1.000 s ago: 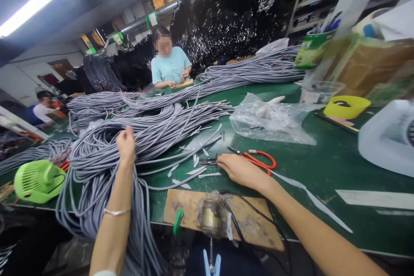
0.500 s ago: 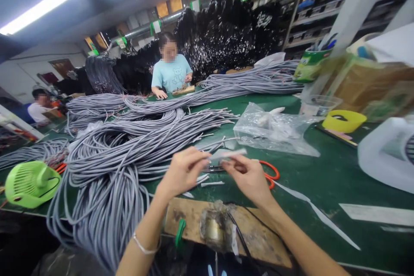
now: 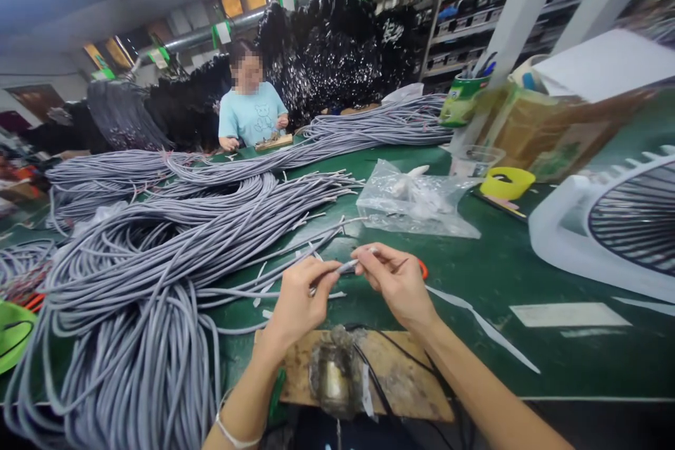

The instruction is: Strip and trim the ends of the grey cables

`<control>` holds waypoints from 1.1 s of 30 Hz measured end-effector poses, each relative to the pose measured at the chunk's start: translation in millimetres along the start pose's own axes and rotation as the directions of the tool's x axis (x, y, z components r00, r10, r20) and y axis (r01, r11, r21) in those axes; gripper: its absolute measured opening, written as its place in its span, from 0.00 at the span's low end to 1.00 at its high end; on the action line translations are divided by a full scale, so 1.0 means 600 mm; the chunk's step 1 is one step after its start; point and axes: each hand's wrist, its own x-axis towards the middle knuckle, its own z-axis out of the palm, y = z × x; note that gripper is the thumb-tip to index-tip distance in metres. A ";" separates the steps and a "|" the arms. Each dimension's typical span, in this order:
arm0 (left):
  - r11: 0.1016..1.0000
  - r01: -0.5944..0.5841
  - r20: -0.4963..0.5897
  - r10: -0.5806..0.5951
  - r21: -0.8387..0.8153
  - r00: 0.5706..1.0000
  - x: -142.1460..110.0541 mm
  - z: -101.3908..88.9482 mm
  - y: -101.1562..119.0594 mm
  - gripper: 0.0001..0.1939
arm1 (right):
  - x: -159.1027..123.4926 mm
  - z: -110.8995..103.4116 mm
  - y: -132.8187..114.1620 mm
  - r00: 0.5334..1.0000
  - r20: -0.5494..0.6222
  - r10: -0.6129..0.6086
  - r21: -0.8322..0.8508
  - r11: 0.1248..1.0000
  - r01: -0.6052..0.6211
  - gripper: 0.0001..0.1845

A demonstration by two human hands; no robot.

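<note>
In front of me both hands pinch a grey cable end (image 3: 346, 267), which looks wrapped in something whitish. My left hand (image 3: 300, 295) grips it between thumb and fingertips. Just to the right, my right hand (image 3: 395, 285) closes its fingers around the other part of it, so its tip is mostly covered. Red-handled scissors (image 3: 423, 268) show only a bit of handle behind my right hand. Left of my hands lies a big coil of grey cables (image 3: 158, 246), its loops hanging over the table edge. White scraps (image 3: 262, 290) lie beside the left hand.
A wooden board (image 3: 401, 387) with a grimy metal pot (image 3: 333, 376) sits at the near edge. Beyond my hands lies a clear plastic bag (image 3: 416, 204). A white fan (image 3: 569, 225) and yellow tape roll (image 3: 506, 184) stand right. A co-worker (image 3: 256, 109) sits across the table.
My left hand has left the cable coil and come over to my right hand. A whitish strip was stretched between them half a second ago; the fingers now close around the cable end.
</note>
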 end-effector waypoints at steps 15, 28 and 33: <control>0.986 0.095 -0.011 -0.098 -0.137 0.995 -0.012 0.014 0.000 0.12 | -0.003 -0.001 0.006 0.999 -0.042 0.014 -0.039 0.999 -0.016 0.22; 0.940 0.223 -0.170 -0.272 -0.259 0.947 -0.014 0.019 -0.006 0.13 | -0.021 0.014 0.019 0.901 0.290 -0.323 -0.587 0.684 0.434 0.15; 0.950 0.208 -0.143 -0.245 -0.233 0.959 -0.014 0.020 -0.003 0.12 | -0.019 0.012 0.017 0.903 0.285 -0.322 -0.575 0.696 0.430 0.15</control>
